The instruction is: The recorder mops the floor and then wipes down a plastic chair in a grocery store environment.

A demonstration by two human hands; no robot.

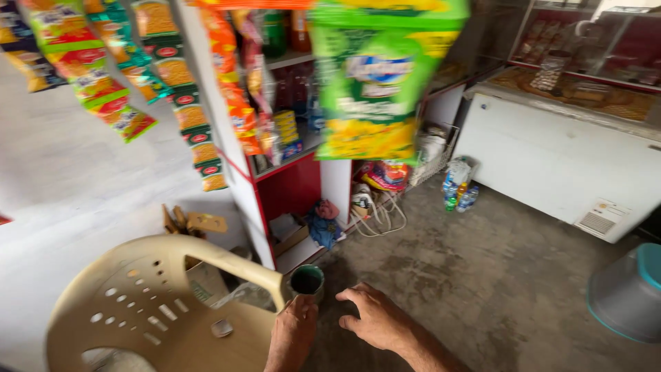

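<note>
Two hands work low in view. Beige plastic chair (pixel 138 303) fills seven o'clock; its armrest ends beside the upright dark cup (pixel 307 280). Left hand (pixel 292 334) grips it from below; right hand (pixel 375 318), empty and loosely curled, hovers at its four o'clock, apart.

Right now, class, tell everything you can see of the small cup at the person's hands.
The cup is small, round and dark green at the rim, with a dark inside; its contents cannot be told. It stands upright, mouth up, beside the arm of the beige plastic chair. The left hand holds it from below, fingers against its side. The right hand hovers close by, apart from it, above the grey concrete floor.
</note>
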